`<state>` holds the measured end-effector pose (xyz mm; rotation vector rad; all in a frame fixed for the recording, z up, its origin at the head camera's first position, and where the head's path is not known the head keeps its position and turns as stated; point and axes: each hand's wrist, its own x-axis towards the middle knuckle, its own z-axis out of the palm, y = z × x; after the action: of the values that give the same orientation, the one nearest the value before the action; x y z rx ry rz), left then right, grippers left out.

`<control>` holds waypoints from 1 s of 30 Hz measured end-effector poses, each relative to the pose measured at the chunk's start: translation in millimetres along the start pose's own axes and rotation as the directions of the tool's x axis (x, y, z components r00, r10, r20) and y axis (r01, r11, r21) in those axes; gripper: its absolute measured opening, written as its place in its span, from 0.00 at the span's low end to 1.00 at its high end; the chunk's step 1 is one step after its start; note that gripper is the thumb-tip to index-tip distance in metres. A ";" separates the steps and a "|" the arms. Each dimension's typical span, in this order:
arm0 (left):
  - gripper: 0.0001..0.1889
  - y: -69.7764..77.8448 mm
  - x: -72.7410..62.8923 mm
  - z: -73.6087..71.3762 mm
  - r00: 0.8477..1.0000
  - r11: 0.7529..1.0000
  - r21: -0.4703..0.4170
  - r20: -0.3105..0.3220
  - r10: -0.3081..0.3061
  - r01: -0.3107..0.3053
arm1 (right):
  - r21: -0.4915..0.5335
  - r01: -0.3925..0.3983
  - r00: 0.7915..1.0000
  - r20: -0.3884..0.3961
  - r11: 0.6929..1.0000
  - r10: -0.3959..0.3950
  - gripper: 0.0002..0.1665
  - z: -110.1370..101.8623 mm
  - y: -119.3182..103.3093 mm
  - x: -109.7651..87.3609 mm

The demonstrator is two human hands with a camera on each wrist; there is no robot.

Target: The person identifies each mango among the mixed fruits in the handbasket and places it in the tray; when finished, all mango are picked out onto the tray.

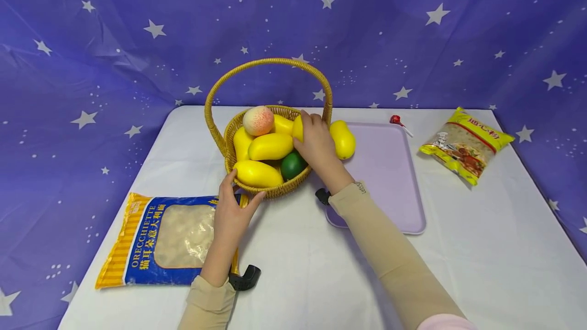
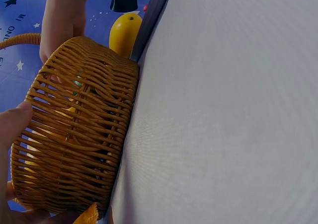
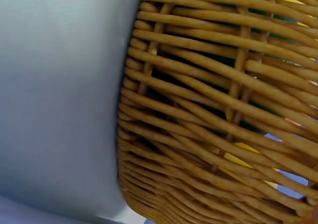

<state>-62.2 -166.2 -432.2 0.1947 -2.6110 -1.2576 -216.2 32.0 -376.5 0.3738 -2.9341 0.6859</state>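
A wicker basket with a tall arched handle holds several yellow mangoes, a peach and a dark green round fruit. My left hand holds the basket's front left side, thumb and fingers spread along the wall. Over the basket's right side, my right hand grips a yellow mango, which its fingers partly cover. Another mango lies just right of the basket, at the lilac tray's back left corner. The right wrist view shows mostly basket weave.
An orecchiette bag lies at the left, partly behind my left forearm. Past the tray are a red lollipop and a yellow food packet. A starry purple cloth hangs behind the white table.
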 end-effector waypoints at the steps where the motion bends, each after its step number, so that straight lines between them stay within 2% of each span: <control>1: 0.47 0.2 0.3 0.1 1.000 1.000 0.002 0.000 0.002 -0.002 | -0.004 0.001 1.000 0.000 1.000 -0.001 0.42 0.1 0.3 0.3; 12: 0.47 1.7 0.2 -0.5 1.000 1.000 -0.001 0.014 -0.008 0.008 | -0.002 0.020 1.000 -0.023 1.000 -0.020 0.38 2.9 3.1 0.7; 18: 0.47 0.3 -1.0 -0.1 1.000 1.000 -0.005 0.013 -0.011 0.011 | 0.003 0.040 0.997 -0.060 0.999 -0.040 0.37 4.3 4.8 -2.3; 23: 0.48 0.2 -1.2 -0.2 1.000 1.000 -0.001 0.009 -0.006 0.006 | 0.014 0.071 0.989 -0.131 0.997 -0.068 0.37 1.1 2.9 -5.2; 30: 0.48 0.2 -1.4 0.5 1.000 1.000 -0.008 0.004 -0.013 0.013 | 0.068 0.157 0.956 -0.260 0.985 -0.135 0.38 -18.2 -4.0 -14.7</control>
<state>-61.0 -165.4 -432.6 0.2083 -2.6118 -1.2745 -200.1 39.7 -360.8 0.4674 -2.6111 0.7805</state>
